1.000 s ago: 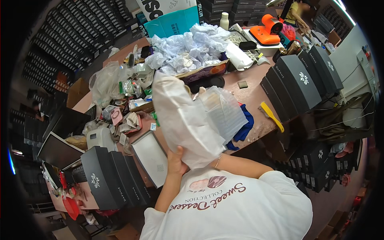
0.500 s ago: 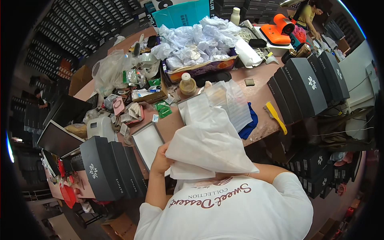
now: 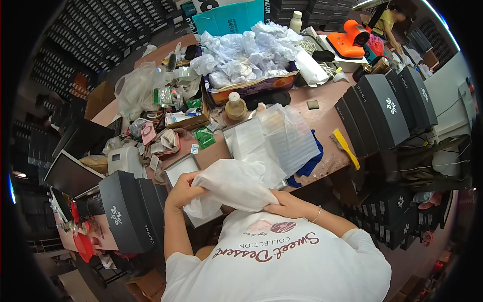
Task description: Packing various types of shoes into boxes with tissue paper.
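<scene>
A thin white bag [image 3: 234,187], bulging as if something is inside, is held across my front just above the table edge. My left hand [image 3: 183,191] pinches its left end between thumb and fingers. At its lower right end, my right hand [image 3: 292,205] grips the bag with the thumb on top. Under and left of the bag is a shallow white-lined box part [image 3: 183,166], partly hidden by my left hand. Beyond the bag lies an open box [image 3: 235,136] lined with white paper, and translucent plastic sheets [image 3: 292,138] overlap its right side.
A blue cloth [image 3: 312,163] and a yellow brush [image 3: 345,149] lie to the right. Dark shoe boxes stand at the right [image 3: 380,113] and left [image 3: 123,211]. Farther back are a jar [image 3: 235,106], a carton [image 3: 251,86] of crumpled white bags and an orange device [image 3: 347,41]. A person [image 3: 387,25] is at far right.
The white bag, spread wide and raised before, is now lower and gathered into a bundle. My right hand, hidden behind it earlier, now shows. My left hand has shifted left and slightly up.
</scene>
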Available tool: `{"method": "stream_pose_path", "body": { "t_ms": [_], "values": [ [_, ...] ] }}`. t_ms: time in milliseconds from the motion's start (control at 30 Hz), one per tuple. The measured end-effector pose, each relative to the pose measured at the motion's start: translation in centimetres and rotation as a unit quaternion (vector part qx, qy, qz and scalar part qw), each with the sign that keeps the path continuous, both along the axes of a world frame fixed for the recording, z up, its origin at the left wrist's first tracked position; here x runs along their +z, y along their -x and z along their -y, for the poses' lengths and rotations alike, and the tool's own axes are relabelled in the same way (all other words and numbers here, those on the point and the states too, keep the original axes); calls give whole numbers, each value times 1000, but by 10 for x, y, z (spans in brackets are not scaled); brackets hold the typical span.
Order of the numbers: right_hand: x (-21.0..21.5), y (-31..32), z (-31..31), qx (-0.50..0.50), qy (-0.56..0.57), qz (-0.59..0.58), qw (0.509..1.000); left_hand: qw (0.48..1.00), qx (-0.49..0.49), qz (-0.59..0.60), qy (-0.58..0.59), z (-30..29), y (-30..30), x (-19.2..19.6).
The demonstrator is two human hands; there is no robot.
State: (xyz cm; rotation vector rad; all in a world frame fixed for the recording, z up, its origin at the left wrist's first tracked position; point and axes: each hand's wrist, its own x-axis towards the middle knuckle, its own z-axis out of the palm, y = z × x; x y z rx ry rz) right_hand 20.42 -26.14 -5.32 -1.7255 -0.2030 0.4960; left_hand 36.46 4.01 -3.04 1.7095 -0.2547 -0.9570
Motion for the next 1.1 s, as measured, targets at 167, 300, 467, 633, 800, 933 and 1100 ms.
{"method": "stream_pose_path", "body": {
  "t_ms": [167, 300, 467, 633, 800, 933, 1100],
  "values": [
    [4, 0, 10, -148, 59, -11, 987, 936, 295, 77, 178, 52, 20, -40],
    [-3, -31, 20, -201, 215, 92, 951, 838, 365, -107, 391, 139, 20, -101],
    [-87, -70, 3, -132, 370, 46, 919, 868, 332, -220, 295, 206, 9, -161],
    [-129, -44, 3, -153, 334, 246, 897, 909, 360, -132, 166, 221, 9, -217],
    [-82, -5, 54, -195, 113, -219, 949, 898, 430, 90, 17, 249, 24, -250],
    [-111, -9, 68, -276, 166, -87, 943, 915, 382, 27, 126, 242, 21, -246],
    [-123, -36, 48, -414, -83, -61, 904, 875, 445, -86, 171, 243, 16, -218]
  ]
}}
